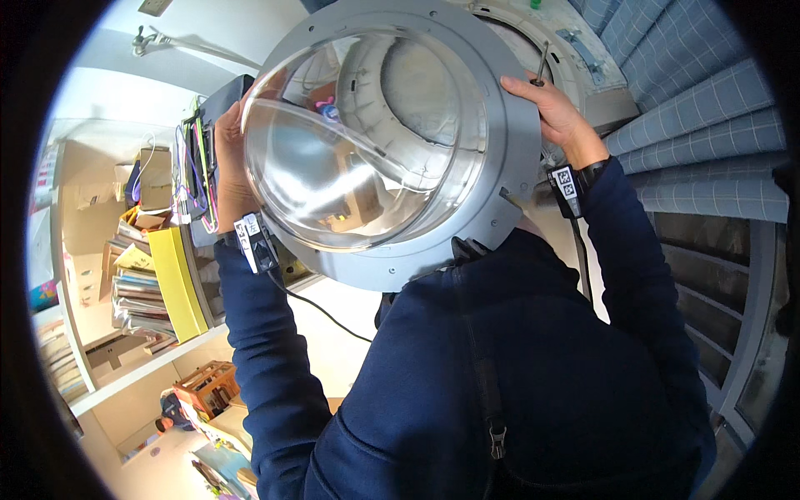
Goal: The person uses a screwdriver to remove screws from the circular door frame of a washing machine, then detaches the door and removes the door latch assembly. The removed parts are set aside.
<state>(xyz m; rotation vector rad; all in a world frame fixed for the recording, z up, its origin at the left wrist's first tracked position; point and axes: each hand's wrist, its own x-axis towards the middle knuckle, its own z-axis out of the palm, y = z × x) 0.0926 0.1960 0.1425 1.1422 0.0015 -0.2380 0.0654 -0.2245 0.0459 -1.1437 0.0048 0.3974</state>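
Note:
A front-loading washing machine door [508,108], a grey ring around a clear domed glass bowl [308,183], is lifted up in front of my chest. My left hand [233,162] grips its left edge, with the fingers partly hidden behind the rim. On the opposite edge, my right hand [562,121] is closed on the ring, thumb lying on its face. A screwdriver [543,60] sticks up from that same hand, its metal shaft pointing away from me. Beyond the door stands the washing machine [575,71], its round opening partly covered by the door.
Hangers [200,158] hang at the left near a shelf of books and papers [142,296] with a yellow folder [177,279]. A blue checked curtain [700,108] and a barred window [708,283] are close on the right. A wooden crate [204,387] sits lower left.

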